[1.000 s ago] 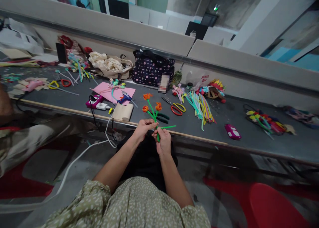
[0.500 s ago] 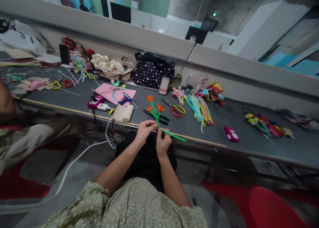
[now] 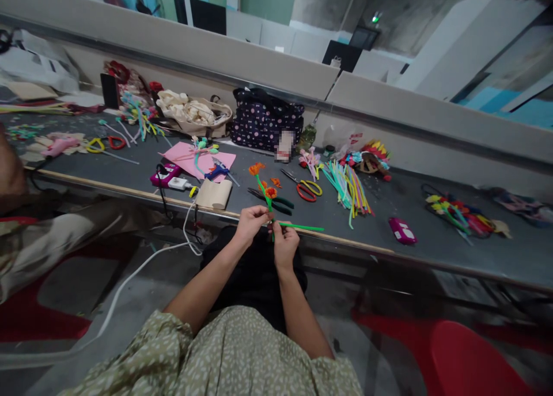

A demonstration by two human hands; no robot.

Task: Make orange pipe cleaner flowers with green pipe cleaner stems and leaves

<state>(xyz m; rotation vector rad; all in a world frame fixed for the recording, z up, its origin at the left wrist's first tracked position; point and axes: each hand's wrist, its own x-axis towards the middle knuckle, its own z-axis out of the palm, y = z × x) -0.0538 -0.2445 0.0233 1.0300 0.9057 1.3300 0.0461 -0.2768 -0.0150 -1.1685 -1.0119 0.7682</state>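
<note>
Between my hands, above the table's front edge, is a green-stemmed pipe-cleaner flower bunch (image 3: 269, 201) with orange blooms. My left hand (image 3: 251, 223) pinches its stem from the left. Close beside it, my right hand (image 3: 285, 245) is closed on the lower stem, where a loose green length (image 3: 302, 227) sticks out to the right. Behind the flowers lie dark-handled pliers (image 3: 280, 204), partly covered by the blooms. Red and yellow scissors (image 3: 307, 189) rest to their right. A beige card piece (image 3: 213, 194) sits at the table edge left of the flowers.
On the table (image 3: 371, 229) are pink paper (image 3: 181, 155), a dotted bag (image 3: 265, 119), a bundle of pipe cleaners (image 3: 348, 191) and a magenta box (image 3: 402, 231). A white cable (image 3: 129, 275) hangs at the left. Another person's arm (image 3: 9, 174) shows at the far left.
The flower bunch has turned and tilted leftward between my fingers, and its blooms sit differently. The loose green length is now closer to level. My hands have barely shifted.
</note>
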